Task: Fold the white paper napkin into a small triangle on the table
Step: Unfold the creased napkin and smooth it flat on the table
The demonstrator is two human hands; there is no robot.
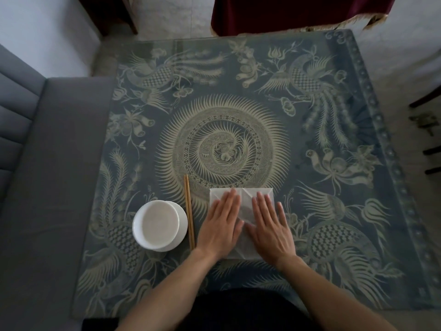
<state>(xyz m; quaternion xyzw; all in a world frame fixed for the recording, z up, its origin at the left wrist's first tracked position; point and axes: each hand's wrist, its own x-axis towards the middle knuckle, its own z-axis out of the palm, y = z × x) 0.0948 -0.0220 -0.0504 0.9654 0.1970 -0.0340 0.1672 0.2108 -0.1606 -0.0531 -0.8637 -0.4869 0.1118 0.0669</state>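
Observation:
The white paper napkin (245, 206) lies flat on the table near its front edge, roughly square, with crease lines showing at its far edge. My left hand (220, 224) rests palm down on its left half, fingers together and straight. My right hand (270, 225) lies palm down on its right half, thumb spread out over the tablecloth. Both hands press flat on the napkin and grip nothing. Most of the napkin's middle and near part is hidden under my hands.
A white bowl (156, 223) on a white saucer stands left of the napkin. A pair of wooden chopsticks (189, 212) lies between bowl and napkin. The table (238, 91) carries a blue patterned cloth under glass. A grey sofa (47, 175) adjoins on the left.

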